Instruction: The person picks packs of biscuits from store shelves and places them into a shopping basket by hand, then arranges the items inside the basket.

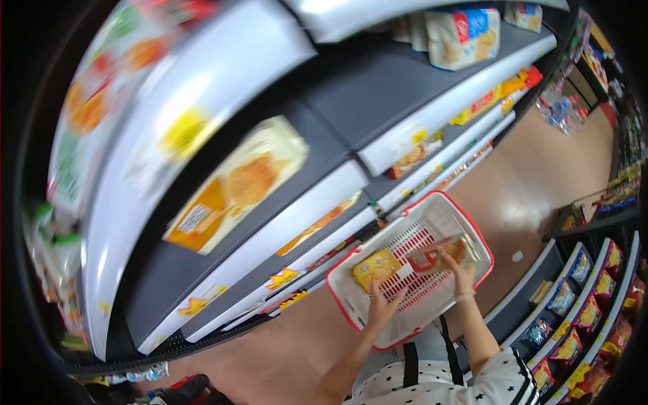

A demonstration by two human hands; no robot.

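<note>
A white shopping basket (398, 335) with a red rim sits below me, its slotted bottom showing red. My right hand (462, 278) is closed on the near edge of a red-and-clear food packet (426, 258) inside the basket. A yellow packet (375, 267) lies on the basket's left side. Just below that packet is my left hand (385, 305), fingers spread and one fingertip close to its lower edge; whether it touches cannot be made out. A small white patch lies between the two packets.
Tilted in view, a store shelf (324, 128) runs along the left, holding a large cream-and-orange food bag (246, 182) and white-blue bags (464, 39) farther back. Another shelf with snack bags (561, 299) stands at right. A tiled floor (520, 182) lies between.
</note>
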